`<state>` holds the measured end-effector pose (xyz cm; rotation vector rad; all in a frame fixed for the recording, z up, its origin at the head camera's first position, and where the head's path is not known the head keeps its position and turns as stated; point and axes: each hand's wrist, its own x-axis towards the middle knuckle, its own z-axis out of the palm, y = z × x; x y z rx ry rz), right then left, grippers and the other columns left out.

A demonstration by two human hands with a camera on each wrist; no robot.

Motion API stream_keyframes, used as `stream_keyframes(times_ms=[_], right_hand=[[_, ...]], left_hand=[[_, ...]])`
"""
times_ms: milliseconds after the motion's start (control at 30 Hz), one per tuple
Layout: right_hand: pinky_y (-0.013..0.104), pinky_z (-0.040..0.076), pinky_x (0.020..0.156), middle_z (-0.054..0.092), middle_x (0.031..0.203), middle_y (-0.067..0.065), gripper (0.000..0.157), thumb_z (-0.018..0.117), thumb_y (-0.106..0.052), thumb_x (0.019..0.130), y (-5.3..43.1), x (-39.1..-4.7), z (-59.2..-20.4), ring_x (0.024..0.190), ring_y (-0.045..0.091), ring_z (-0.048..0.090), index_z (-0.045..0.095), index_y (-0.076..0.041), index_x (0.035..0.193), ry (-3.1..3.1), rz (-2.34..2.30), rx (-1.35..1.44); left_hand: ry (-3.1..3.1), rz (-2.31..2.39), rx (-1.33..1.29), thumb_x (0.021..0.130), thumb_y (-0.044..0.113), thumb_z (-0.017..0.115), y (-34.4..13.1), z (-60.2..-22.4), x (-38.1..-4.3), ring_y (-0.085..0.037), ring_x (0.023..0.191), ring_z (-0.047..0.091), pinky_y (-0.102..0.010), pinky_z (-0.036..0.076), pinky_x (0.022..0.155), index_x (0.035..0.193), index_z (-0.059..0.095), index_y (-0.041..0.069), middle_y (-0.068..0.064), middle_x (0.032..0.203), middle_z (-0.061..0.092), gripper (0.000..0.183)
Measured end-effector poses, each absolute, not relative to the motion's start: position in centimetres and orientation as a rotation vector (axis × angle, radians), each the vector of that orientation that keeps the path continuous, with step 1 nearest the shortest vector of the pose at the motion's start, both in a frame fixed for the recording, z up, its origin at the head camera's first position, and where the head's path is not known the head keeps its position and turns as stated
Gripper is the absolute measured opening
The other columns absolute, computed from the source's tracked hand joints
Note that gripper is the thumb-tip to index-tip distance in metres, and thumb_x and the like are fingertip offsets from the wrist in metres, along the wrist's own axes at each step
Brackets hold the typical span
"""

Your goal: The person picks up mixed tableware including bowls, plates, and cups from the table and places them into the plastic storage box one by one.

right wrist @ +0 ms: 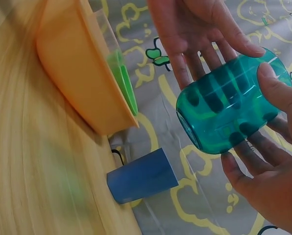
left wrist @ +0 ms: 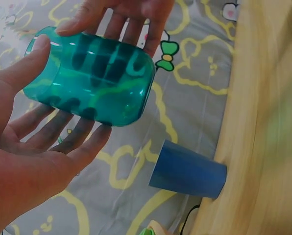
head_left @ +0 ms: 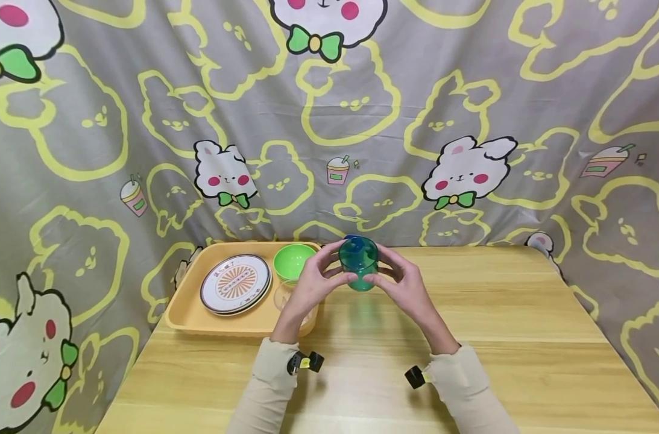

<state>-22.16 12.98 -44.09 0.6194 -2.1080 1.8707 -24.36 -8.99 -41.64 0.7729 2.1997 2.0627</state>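
A clear teal cup (head_left: 359,268) (left wrist: 94,81) (right wrist: 229,105) is held up above the table, its opening tilted toward the head camera. My left hand (head_left: 314,284) (left wrist: 38,156) grips one side, thumb near the rim and fingers spread along the wall. From the opposite side my right hand (head_left: 407,286) (right wrist: 271,171) grips it the same way. Beyond the teal cup, a blue cup (left wrist: 190,171) (right wrist: 142,177) stands upright on the table; in the head view it is mostly hidden.
An orange tray (head_left: 185,316) sits left of my hands. It carries stacked plates (head_left: 236,284), a green bowl (head_left: 293,260) and a clear container (head_left: 283,295) partly behind my left hand. A patterned curtain (head_left: 383,205) hangs along the back edge of the wooden table (head_left: 503,337).
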Motion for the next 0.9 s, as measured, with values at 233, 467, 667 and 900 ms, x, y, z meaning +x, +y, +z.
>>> stream_keyframes(times_ms=[233, 467, 667, 900], right_hand=[[0.041, 0.054, 0.101, 0.062, 0.139, 0.011, 0.061, 0.079, -0.003, 0.089, 12.9, -22.2, -44.1, 0.126, 0.029, 0.06, 0.057, -0.007, 0.145, -2.121, 1.878, 0.631], [0.04, 0.054, 0.101, 0.063, 0.137, 0.01, 0.06, 0.079, -0.006, 0.09, 12.8, -22.2, -44.0, 0.126, 0.028, 0.06, 0.057, -0.009, 0.145, -2.152, 1.894, 0.641], [0.045, 0.053, 0.101, 0.062, 0.138, 0.012, 0.056, 0.076, -0.005, 0.092, 12.9, -22.3, -44.0, 0.128, 0.03, 0.059, 0.058, -0.009, 0.144, -2.161, 1.882, 0.678], [0.053, 0.051, 0.102, 0.06, 0.14, 0.018, 0.054, 0.076, -0.002, 0.092, 13.0, -22.7, -44.0, 0.13, 0.032, 0.058, 0.058, -0.005, 0.143, -2.169, 1.877, 0.675]], left_hand=[[2.237, 2.037, 0.78, 0.086, -0.002, 0.08, -9.2, -41.6, -24.4, -0.031, 0.129, 0.057, -0.05, 0.048, 0.107, 0.142, 0.057, 0.007, -0.012, 0.14, 0.059, 0.061], [2.236, 2.04, 0.764, 0.084, -0.005, 0.081, -9.7, -41.2, -24.3, -0.032, 0.126, 0.058, -0.048, 0.049, 0.107, 0.141, 0.057, 0.004, -0.016, 0.136, 0.061, 0.062], [2.26, 2.021, 0.707, 0.086, -0.003, 0.081, -10.9, -41.0, -23.9, -0.033, 0.129, 0.057, -0.05, 0.048, 0.108, 0.143, 0.055, 0.004, -0.018, 0.138, 0.06, 0.063], [2.31, 2.025, 0.679, 0.085, 0.003, 0.084, -13.3, -40.8, -23.6, -0.032, 0.129, 0.058, -0.048, 0.05, 0.105, 0.143, 0.056, 0.008, -0.016, 0.138, 0.06, 0.065]])
